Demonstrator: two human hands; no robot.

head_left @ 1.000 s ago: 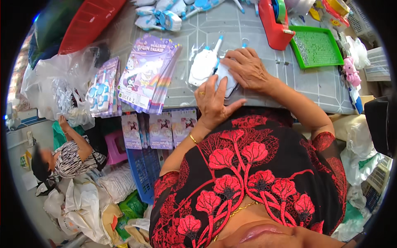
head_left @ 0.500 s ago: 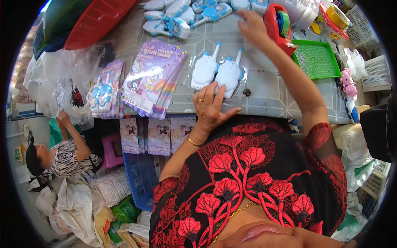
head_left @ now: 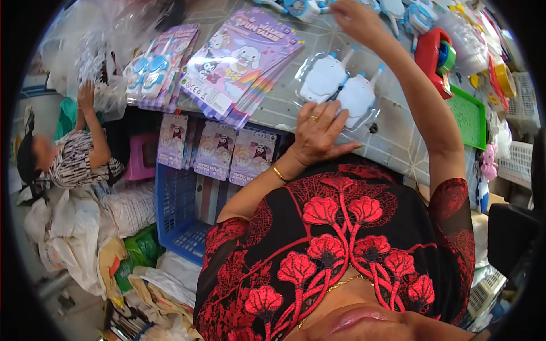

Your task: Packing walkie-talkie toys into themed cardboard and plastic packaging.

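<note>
Two white toy walkie-talkies [head_left: 357, 101] with blue antennas lie side by side, face down, in a clear plastic blister tray [head_left: 304, 100] on the table. The fingers of my left hand [head_left: 321, 129] rest outstretched on the lower ends of the toys, thumb pointing right. At the far edge of the view, my right hand [head_left: 359, 21] has its fingers curled beside a pile of blue-and-white walkie-talkies [head_left: 304, 8]. What those fingers hold, if anything, is hidden. Left of the tray, printed purple backing cards [head_left: 242, 62] lie in a fanned stack.
A red tape dispenser [head_left: 430, 59] and a green tray [head_left: 467, 116] stand to the right. Packed walkie-talkies [head_left: 149, 74] lie on cards at the left. Below the table edge is a blue crate [head_left: 176, 227] with more cards. Another person [head_left: 79, 153] works at far left.
The view has shifted, so the table things sit further right and higher. My right hand's spread fingers have curled at the pile. My left hand stays on the two walkie-talkies.
</note>
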